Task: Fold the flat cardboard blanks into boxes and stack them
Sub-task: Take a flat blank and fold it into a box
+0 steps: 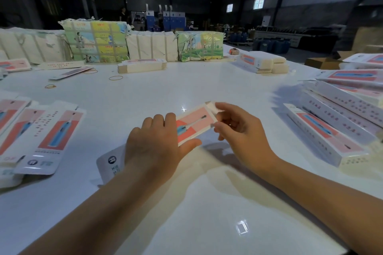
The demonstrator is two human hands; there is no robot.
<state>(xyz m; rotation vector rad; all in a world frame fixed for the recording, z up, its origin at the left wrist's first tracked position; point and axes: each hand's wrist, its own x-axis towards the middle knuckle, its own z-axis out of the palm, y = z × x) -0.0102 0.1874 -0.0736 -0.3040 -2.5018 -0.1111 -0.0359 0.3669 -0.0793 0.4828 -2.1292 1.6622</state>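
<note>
A long white and pink carton (194, 125) with a toothbrush picture lies at the table's middle, its near end hidden under my left hand (154, 147). That hand grips the carton around its middle, thumb along the near edge. My right hand (240, 130) pinches the carton's far end at the white end flap (211, 107). Flat blanks (56, 134) of the same print lie fanned out on the left. Folded boxes (331, 130) are stacked in rows on the right.
Bundled stacks of printed and plain card (145, 47) line the far edge of the white table (207, 203). Rubber bands (115, 78) and smaller piles of blanks (142, 65) lie at the back. More folded boxes (263, 63) sit far right.
</note>
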